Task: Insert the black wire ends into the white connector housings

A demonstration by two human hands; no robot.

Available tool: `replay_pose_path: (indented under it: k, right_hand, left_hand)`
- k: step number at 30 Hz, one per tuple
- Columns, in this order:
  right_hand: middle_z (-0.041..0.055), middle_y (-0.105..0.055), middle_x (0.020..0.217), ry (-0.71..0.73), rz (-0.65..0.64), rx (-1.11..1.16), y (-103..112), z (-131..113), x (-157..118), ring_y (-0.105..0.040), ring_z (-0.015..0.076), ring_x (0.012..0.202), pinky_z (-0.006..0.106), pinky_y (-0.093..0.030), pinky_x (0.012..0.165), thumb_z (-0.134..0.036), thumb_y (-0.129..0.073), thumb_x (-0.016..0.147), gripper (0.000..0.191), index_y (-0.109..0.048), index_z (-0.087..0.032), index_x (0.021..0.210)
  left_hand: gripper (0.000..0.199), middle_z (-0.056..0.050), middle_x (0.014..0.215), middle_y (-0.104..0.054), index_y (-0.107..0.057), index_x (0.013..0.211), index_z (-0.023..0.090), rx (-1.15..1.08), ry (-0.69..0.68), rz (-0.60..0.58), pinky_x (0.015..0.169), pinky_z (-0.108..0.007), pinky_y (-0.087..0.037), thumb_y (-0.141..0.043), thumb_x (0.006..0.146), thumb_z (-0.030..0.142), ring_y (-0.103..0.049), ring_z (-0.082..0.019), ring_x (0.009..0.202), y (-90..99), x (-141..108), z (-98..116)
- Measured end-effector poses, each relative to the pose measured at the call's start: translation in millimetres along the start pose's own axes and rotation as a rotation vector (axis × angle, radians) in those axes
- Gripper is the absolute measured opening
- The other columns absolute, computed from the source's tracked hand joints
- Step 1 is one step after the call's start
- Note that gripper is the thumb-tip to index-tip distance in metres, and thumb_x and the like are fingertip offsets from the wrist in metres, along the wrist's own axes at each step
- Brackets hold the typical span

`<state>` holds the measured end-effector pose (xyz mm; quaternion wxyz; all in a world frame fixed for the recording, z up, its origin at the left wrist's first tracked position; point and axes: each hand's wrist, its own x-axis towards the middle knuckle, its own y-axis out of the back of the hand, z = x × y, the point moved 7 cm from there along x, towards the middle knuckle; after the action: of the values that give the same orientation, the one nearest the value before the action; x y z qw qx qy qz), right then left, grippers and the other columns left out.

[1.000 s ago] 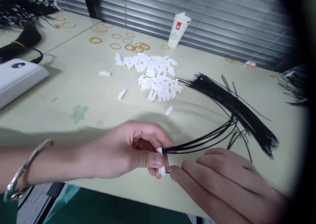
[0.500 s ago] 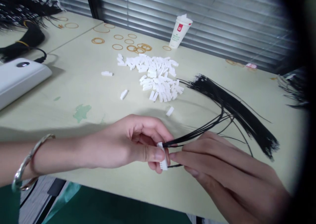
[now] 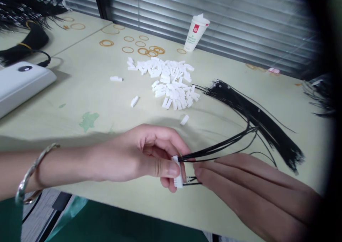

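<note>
Between thumb and fingers, my left hand (image 3: 149,156) pinches a white connector (image 3: 178,174) upright above the table's front part. Several black wires (image 3: 219,147) run from the connector's upper end toward the right. My right hand (image 3: 248,185) is closed just right of the connector, its fingertips pinching thin black wires whose ends are at the connector's lower part. Behind it lies a thick bundle of black wires (image 3: 256,115) on the table. A pile of white connectors (image 3: 173,85) lies beyond my left hand, with a few loose ones around it.
A white paper cup (image 3: 196,33) stands by the window blinds, near scattered rubber bands (image 3: 151,51). At the left are a white power bank (image 3: 24,85) with a cable and more black wire bundles (image 3: 32,39). Other dark wires (image 3: 320,96) lie at the far right.
My right hand has shifted slightly right and down, away from the connector. More wire now shows between its fingertips and the connector. The attached wires have swung a little to the right.
</note>
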<state>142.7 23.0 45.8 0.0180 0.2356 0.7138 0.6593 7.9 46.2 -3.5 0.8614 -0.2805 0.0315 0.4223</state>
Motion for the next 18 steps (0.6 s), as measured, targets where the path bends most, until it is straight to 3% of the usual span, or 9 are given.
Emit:
replay_pose_path:
  k: [4,10,15,18]
  right_hand:
    - [0.0007,-0.065,0.112,0.003,-0.004,0.006,-5.4,-3.4,-9.4,-0.057,0.0237,0.109,0.043,-0.046,0.100,-0.011,-0.053,0.084,0.040,-0.055,-0.022,0.122]
    - [-0.0041,-0.067,0.087,-0.186,0.032,0.108,-6.6,2.6,-5.2,-0.062,0.0187,0.087,0.042,-0.047,0.094,-0.009,-0.061,0.078,0.031,-0.061,-0.028,0.103]
    - [-0.0043,-0.064,0.082,-0.051,0.101,0.153,-4.0,0.9,1.6,-0.059,0.0143,0.074,0.033,-0.050,0.085,-0.010,-0.060,0.077,0.031,-0.060,-0.026,0.103]
    - [-0.0044,-0.064,0.087,-0.089,0.074,0.123,-4.1,1.8,0.5,-0.059,0.0145,0.078,0.036,-0.047,0.090,-0.008,-0.059,0.078,0.033,-0.059,-0.027,0.106]
  left_hand:
    - [0.013,-0.001,0.072,-0.064,-0.057,0.086,0.011,0.008,-0.004,-0.014,0.060,-0.019,-0.052,-0.054,0.080,0.000,-0.062,-0.008,0.062,-1.3,-1.2,0.2]
    - [0.012,-0.002,0.076,-0.064,-0.058,0.088,0.012,0.034,-0.019,-0.049,0.063,-0.019,-0.053,-0.055,0.081,0.003,-0.062,-0.008,0.062,-4.0,-4.5,1.8]
    - [0.010,-0.003,0.079,-0.065,-0.059,0.090,0.014,0.070,-0.010,-0.048,0.065,-0.020,-0.053,-0.056,0.082,0.007,-0.062,-0.009,0.068,-3.2,-6.9,0.9]
    - [0.010,-0.003,0.079,-0.065,-0.059,0.089,0.014,0.076,-0.008,-0.050,0.065,-0.019,-0.053,-0.056,0.082,0.007,-0.062,-0.009,0.068,-4.0,-6.8,0.8]
